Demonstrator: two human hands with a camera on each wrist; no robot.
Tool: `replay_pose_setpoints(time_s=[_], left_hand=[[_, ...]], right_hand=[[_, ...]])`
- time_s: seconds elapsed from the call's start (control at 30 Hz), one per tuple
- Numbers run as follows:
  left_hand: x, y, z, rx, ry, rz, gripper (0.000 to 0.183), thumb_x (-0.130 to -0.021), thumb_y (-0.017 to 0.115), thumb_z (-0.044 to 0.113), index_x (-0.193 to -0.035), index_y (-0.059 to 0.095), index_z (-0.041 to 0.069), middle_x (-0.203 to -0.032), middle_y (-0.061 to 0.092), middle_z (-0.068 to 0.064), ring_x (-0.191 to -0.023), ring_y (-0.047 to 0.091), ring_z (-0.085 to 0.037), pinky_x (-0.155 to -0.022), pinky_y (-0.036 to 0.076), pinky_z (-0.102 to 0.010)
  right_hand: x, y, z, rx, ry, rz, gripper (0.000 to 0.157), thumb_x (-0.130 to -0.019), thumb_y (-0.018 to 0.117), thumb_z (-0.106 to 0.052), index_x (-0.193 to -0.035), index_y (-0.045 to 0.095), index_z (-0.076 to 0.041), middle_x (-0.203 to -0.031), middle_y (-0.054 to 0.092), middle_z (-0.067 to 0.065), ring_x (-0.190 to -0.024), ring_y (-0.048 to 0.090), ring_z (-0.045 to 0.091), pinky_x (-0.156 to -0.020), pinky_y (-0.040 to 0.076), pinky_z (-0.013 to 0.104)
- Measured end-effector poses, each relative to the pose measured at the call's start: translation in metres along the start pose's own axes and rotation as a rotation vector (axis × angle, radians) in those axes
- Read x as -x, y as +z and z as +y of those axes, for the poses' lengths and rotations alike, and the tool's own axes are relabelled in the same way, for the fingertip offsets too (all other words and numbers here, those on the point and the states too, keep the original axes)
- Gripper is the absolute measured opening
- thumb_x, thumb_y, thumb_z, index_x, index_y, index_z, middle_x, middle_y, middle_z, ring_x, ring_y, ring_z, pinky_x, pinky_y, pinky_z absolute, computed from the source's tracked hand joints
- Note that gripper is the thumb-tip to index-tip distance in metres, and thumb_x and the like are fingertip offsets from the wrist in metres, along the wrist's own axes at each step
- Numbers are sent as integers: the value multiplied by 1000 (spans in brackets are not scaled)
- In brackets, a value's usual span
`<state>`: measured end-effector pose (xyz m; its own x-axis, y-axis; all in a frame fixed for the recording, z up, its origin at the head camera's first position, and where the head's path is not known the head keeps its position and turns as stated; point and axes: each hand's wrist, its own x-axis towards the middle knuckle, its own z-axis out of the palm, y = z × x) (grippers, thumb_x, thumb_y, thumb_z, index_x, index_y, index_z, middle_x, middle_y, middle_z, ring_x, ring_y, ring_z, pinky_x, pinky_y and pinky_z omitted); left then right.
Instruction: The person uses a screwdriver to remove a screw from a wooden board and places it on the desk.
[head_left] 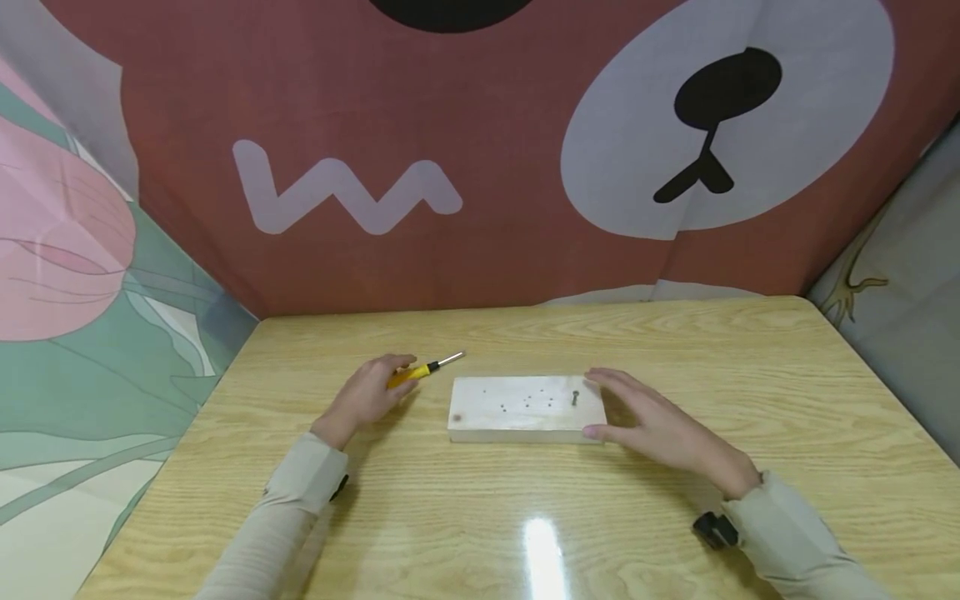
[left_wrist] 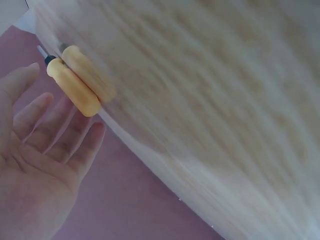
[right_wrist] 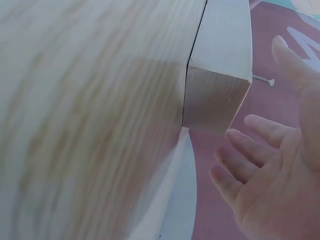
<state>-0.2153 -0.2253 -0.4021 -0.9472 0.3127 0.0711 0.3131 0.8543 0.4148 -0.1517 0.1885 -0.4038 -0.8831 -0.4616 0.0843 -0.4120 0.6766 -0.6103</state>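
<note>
A screwdriver (head_left: 417,373) with a yellow handle and a metal shaft lies on the table, its tip toward the far right. My left hand (head_left: 370,392) is at its handle, and in the left wrist view the fingers (left_wrist: 60,135) are spread apart around the handle end without gripping it. To the right is a pale wooden block (head_left: 517,408) lying flat, dotted with several small holes. One screw (head_left: 575,398) stands up out of its top near the right end. Around that end my right hand (head_left: 663,425) reaches with thumb and fingers apart; the right wrist view shows the palm facing the block.
The wood-grain table (head_left: 465,517) has its far edge against a brown cartoon-print cloth (head_left: 510,233). A leaf-and-flower print (head_left: 67,367) hangs at the left, a grey cloth (head_left: 907,317) at the right. A dark wrist camera (head_left: 715,530) is under the right sleeve.
</note>
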Motion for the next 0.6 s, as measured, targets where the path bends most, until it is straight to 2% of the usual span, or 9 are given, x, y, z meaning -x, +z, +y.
replay_pose_setpoints(time_s=[0.1, 0.3, 0.6], left_hand=[[-1, 0, -1, -4, -6, -19, 42, -94, 69, 20, -132, 62, 2, -124, 67, -19, -103, 66, -30, -90, 56, -50], [-2, 1, -4, -12, -9, -28, 41, -92, 71, 15, -130, 63, 3, -126, 67, -19, -106, 67, -31, -93, 55, -50], [-3, 0, -8, -51, 35, -19, 34, -89, 71, 3, -123, 67, 1, -121, 69, -19, -105, 67, -33, -92, 56, -49]], right_hand=[[-1, 1, 0, -1, 3, -9, 80, -90, 65, -55, -151, 39, -9, -159, 32, 18, -145, 32, 41, -112, 33, 67], [-4, 2, -2, -19, 1, -24, 83, -90, 66, -54, -152, 38, -8, -159, 31, 18, -146, 32, 41, -112, 34, 67], [-5, 1, -4, -11, -9, -32, 81, -90, 68, -51, -150, 40, -5, -159, 32, 20, -144, 34, 44, -109, 37, 67]])
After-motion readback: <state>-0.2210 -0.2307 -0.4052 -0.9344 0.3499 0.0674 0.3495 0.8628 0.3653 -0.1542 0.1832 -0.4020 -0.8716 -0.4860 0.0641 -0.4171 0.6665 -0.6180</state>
